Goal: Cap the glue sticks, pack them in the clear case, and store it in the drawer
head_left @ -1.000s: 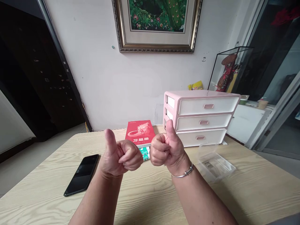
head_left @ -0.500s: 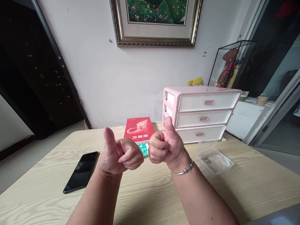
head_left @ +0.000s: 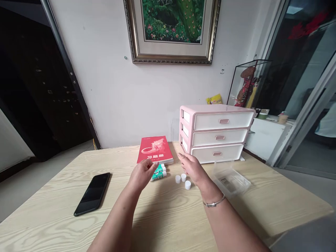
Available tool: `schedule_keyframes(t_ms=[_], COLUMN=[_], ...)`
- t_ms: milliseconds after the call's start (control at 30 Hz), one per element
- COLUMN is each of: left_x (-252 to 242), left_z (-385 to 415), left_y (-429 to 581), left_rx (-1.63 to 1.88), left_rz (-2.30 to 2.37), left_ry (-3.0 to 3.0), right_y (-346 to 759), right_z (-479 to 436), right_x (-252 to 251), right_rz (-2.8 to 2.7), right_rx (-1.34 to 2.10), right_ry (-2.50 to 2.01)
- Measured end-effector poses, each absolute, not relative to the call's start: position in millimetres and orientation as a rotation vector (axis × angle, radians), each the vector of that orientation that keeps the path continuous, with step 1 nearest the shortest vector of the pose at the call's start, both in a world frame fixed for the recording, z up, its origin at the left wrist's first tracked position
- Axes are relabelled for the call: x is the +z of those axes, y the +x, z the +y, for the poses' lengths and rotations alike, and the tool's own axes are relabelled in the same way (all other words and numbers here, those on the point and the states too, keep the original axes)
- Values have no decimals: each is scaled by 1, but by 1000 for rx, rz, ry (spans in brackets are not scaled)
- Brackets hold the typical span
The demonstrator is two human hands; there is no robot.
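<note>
My left hand (head_left: 141,175) hovers over the table in front of the green and white glue sticks (head_left: 159,175), hiding part of them. Its fingers curve loosely, with the thumb apart, and I see nothing in it. My right hand (head_left: 192,168) is open, its fingers reaching left just in front of the pink and white drawer unit (head_left: 219,138). Three small white caps (head_left: 188,185) stand on the table beside and below its fingers. Behind my left hand lies a red book (head_left: 155,148), close to the glue sticks.
A black phone (head_left: 93,193) lies on the left of the wooden table (head_left: 162,224). To the right rests a clear plastic box (head_left: 232,181) with its lid up. A yellow packet (head_left: 214,99) shows behind the drawer unit, against the wall under a framed picture (head_left: 170,57).
Both hands have gone from thumbs-up fists to loosened fingers and moved apart. The white caps and more of the glue sticks now show between them. The view has tilted up slightly.
</note>
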State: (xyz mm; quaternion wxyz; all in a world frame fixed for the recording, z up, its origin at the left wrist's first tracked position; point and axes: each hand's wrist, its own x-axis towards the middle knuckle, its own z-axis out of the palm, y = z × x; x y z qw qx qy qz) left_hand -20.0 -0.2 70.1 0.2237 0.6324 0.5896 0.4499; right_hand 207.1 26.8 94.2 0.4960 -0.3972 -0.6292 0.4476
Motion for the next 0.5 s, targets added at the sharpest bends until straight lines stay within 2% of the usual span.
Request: schedule_keyframes(t_ms=[67, 167, 333, 500], left_x=[53, 33, 20, 36], left_z=[5, 7, 8, 4], left_y=[-17, -8, 7, 0], left_rx=[1173, 1091, 1014, 1119], left_rz=[1777, 1880, 1977, 2011], left_ry=[1880, 2025, 2132, 2044], right_y=[224, 246, 252, 248], right_z=[25, 16, 2, 7], right_x=[76, 57, 37, 30], right_rz=[-1640, -1786, -1901, -1752], right_rx=[661, 345, 350, 565], right_ry=[-1230, -1491, -1648, -1391])
